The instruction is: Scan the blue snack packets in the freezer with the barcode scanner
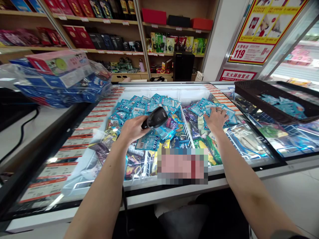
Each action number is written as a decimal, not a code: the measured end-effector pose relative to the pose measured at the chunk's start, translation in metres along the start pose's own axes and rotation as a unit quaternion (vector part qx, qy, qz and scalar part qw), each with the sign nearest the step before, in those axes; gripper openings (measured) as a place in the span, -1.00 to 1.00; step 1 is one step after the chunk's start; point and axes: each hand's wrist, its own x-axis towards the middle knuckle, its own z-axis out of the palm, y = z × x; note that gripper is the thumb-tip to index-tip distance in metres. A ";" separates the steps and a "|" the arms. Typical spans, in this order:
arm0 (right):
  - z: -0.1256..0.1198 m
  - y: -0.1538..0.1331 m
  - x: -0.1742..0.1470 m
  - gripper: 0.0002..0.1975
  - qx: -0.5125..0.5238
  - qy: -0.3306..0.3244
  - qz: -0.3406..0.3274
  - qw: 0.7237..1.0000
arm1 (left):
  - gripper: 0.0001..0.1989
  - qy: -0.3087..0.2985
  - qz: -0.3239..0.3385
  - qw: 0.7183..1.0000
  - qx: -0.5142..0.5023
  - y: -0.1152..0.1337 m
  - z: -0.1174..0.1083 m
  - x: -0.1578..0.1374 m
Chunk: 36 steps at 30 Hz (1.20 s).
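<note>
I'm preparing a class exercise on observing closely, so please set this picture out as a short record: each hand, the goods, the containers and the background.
Left hand: the left hand grips a black scanner
Right hand: the right hand, fingers spread, rests on blue packets
Goods: blue packets on both sides of a wire divider
Containers: freezer; dark basket at right, more blue packets inside
Left side: bagged boxes
Background: stocked shelves; poster reading 119
</note>
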 end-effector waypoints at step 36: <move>-0.023 -0.096 -0.061 -0.71 0.275 -0.272 -0.589 0.709 | -0.59 -0.005 -0.093 0.993 0.079 -0.005 0.000 -0.011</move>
